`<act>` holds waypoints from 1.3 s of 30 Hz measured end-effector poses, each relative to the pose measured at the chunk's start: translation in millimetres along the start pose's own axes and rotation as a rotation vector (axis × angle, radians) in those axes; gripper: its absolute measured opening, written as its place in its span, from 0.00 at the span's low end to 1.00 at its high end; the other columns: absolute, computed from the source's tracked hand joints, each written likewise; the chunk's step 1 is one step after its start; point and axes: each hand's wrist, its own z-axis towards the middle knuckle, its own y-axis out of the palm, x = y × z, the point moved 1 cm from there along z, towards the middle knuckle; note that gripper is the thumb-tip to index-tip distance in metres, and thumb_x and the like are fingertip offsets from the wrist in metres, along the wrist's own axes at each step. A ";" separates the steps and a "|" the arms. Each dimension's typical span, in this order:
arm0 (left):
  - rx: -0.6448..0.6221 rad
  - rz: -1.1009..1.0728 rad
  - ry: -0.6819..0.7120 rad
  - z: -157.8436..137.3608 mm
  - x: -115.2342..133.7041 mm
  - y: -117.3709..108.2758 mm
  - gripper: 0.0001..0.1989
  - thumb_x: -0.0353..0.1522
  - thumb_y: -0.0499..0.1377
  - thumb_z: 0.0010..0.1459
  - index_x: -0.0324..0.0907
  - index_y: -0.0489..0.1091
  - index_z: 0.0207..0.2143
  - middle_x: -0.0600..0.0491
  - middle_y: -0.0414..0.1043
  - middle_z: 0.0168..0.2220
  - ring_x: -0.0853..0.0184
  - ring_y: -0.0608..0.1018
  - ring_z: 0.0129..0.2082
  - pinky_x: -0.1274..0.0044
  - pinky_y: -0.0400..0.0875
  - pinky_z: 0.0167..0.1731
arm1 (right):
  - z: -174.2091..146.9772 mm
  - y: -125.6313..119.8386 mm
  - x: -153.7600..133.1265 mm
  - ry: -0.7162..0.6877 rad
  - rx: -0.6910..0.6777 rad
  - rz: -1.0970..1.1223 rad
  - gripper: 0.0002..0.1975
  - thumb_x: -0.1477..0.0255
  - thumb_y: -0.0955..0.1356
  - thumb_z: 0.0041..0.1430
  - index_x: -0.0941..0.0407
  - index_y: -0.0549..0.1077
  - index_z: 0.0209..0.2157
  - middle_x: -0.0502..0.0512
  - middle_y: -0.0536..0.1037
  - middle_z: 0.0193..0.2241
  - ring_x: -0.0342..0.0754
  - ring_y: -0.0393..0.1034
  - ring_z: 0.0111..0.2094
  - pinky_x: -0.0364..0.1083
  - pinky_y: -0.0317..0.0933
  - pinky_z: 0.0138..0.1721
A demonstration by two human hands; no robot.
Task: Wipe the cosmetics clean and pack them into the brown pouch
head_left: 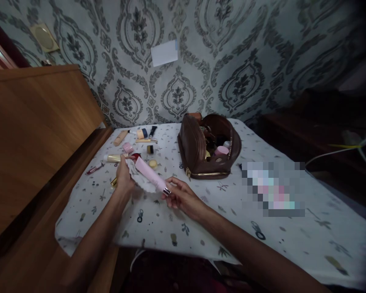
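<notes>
Past forearms (102, 232), to pink tube (149, 173) over table (201, 232)

Pinched at its silver cap (167, 191) by the right hand (181, 196); backed by a white sheet (138, 178) bunched in the left hand (124, 179). Best steadied at that end, with folds smoothed, clear of the yellow disc (153, 163) and bag (192, 142).

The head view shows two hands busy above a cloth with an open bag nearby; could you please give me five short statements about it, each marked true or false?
1. The right hand holds the pink tube near its silver end. True.
2. The brown bag stands on the printed cloth. True.
3. The bag is zipped fully shut. False: its top is open and things show inside.
4. The left hand reaches into the bag. False: the left hand is at a crumpled white sheet.
5. A white card is on the patterned wall. True.
</notes>
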 end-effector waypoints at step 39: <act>-0.844 0.663 1.063 -69.3 75.9 170.6 0.16 0.39 0.50 0.68 0.41 0.71 0.48 0.51 0.77 0.37 0.66 0.78 0.34 0.77 0.71 0.33 | -130.7 -83.9 -210.9 -0.714 0.718 -0.785 0.14 0.61 0.73 0.55 0.56 0.73 0.24 0.48 0.72 0.17 0.41 0.66 0.19 0.40 0.59 0.19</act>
